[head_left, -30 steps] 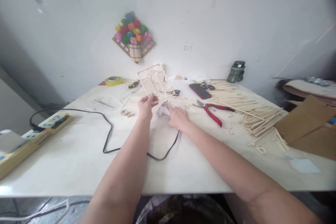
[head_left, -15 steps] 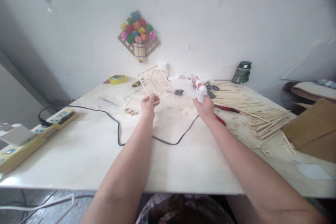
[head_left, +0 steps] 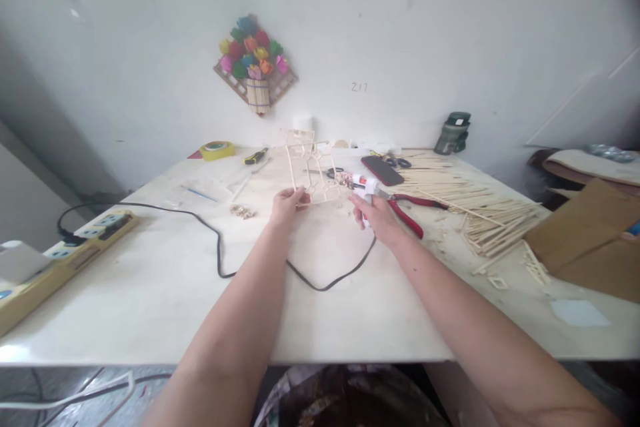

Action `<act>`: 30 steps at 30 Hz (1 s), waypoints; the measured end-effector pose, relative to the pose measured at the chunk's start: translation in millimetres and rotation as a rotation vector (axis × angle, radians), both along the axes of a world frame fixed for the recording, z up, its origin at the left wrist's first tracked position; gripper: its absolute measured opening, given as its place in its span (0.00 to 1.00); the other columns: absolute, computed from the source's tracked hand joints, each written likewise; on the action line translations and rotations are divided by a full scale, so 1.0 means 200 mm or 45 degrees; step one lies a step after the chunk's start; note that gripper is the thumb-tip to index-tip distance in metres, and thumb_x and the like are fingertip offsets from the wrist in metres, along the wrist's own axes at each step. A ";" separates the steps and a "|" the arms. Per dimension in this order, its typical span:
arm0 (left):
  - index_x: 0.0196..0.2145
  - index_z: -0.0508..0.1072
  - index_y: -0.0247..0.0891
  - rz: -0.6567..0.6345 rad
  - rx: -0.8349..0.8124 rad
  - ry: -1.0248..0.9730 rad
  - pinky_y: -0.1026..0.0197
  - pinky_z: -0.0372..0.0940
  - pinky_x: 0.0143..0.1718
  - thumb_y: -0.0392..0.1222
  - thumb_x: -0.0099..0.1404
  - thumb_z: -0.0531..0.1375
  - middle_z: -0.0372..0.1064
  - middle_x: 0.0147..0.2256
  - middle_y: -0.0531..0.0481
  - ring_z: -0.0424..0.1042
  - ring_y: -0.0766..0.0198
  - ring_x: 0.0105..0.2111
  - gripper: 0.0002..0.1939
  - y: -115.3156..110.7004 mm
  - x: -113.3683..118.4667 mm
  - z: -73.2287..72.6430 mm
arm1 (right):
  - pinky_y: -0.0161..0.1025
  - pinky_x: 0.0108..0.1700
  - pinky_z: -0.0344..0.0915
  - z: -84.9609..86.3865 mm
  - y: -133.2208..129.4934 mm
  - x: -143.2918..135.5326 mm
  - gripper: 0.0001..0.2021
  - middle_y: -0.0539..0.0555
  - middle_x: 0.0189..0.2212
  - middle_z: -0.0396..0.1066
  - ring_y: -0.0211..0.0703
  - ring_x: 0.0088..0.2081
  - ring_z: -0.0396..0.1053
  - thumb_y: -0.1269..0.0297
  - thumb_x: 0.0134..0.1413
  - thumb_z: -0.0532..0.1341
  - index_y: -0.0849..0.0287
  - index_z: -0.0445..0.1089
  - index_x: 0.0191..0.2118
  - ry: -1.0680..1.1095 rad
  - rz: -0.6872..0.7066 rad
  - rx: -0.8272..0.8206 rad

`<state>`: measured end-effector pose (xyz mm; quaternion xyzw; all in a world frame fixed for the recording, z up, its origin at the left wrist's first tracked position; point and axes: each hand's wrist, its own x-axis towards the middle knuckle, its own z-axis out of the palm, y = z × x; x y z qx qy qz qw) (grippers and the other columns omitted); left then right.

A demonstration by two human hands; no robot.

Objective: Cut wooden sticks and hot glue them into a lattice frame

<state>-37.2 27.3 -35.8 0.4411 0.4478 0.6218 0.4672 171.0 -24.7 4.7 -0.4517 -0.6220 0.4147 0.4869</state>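
My left hand [head_left: 291, 205] pinches the lower left corner of a square wooden stick frame [head_left: 293, 170], which has thin sticks set in a pattern inside it. The frame is held up over the table. My right hand [head_left: 376, 215] is wrapped round the handle of a white hot glue gun [head_left: 369, 185]. Its nozzle points left, at the right side of the frame; whether it touches the wood I cannot tell. A black cord [head_left: 320, 289] runs from below the right hand across the table, passing behind my left forearm.
Red-handled pliers [head_left: 407, 217], a phone [head_left: 383, 171] and many thin sticks [head_left: 480, 203] lie at the right, near a cardboard box [head_left: 590, 240]. Small wooden bits [head_left: 243, 212], yellow tape [head_left: 217, 151], a cutter [head_left: 257, 156] and a power strip [head_left: 95, 240] are at the left.
My right hand has brought the glue gun left and down to the frame, its nozzle swinging from upward to leftward. My left hand has turned the frame more upright. The phone now shows fully.
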 end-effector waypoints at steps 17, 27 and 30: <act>0.24 0.71 0.33 -0.001 0.019 0.018 0.66 0.62 0.24 0.52 0.45 0.63 0.68 0.23 0.48 0.67 0.68 0.24 0.17 -0.01 0.01 0.01 | 0.30 0.16 0.53 0.01 -0.01 0.01 0.18 0.45 0.12 0.58 0.30 0.13 0.54 0.47 0.47 0.56 0.59 0.58 0.22 -0.142 0.070 -0.098; 0.26 0.72 0.33 -0.001 0.029 0.069 0.65 0.62 0.24 0.52 0.46 0.63 0.69 0.23 0.48 0.68 0.67 0.24 0.17 -0.02 0.02 0.01 | 0.30 0.15 0.53 0.07 -0.05 0.01 0.19 0.45 0.11 0.57 0.30 0.12 0.54 0.48 0.46 0.57 0.59 0.56 0.20 -0.278 0.006 -0.117; 0.26 0.72 0.33 0.006 0.029 0.079 0.66 0.62 0.24 0.52 0.46 0.63 0.69 0.23 0.48 0.68 0.67 0.24 0.18 -0.02 0.02 0.01 | 0.30 0.15 0.54 0.06 -0.04 0.01 0.19 0.45 0.11 0.58 0.30 0.12 0.54 0.47 0.47 0.56 0.59 0.57 0.21 -0.299 0.019 -0.118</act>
